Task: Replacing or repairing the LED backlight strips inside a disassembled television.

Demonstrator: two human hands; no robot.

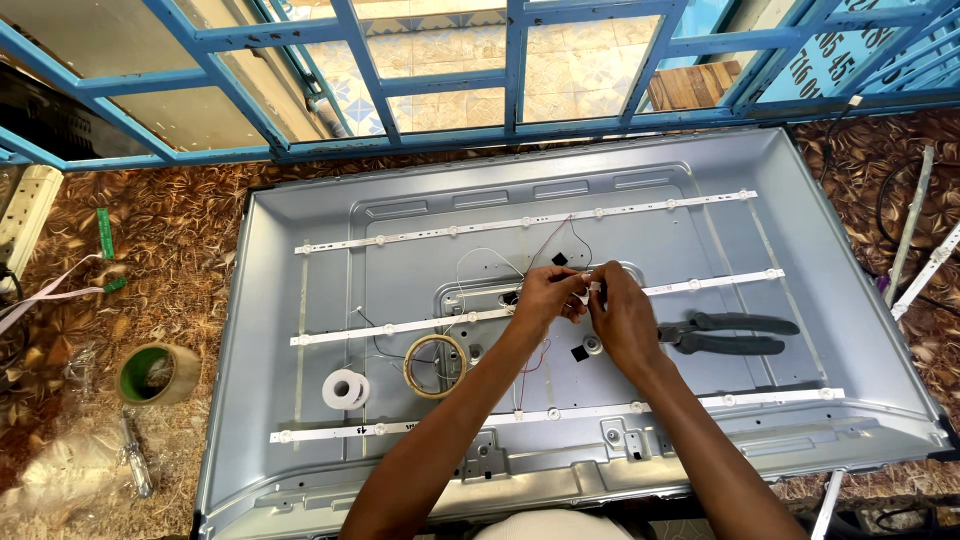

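Note:
A grey metal television back panel [800, 230] lies flat on a patterned cloth, with three white light strips across it: top [520, 222], middle [400, 328], bottom [400, 427]. My left hand [545, 298] and my right hand [622, 318] meet over the middle strip near the panel's centre. Both pinch a small white piece [594, 290] between their fingertips. Thin red and white wires [545, 245] run up from there. Black-handled pliers [735, 333] lie just right of my right hand.
On the panel sit a white tape roll [345, 389] and a yellowish tape roll [435, 365]. On the cloth at left are a green tape roll [158, 374], a screwdriver [136, 458], a power strip [25, 215]. Spare strips [915, 235] lie right. Blue window bars [500, 70] stand behind.

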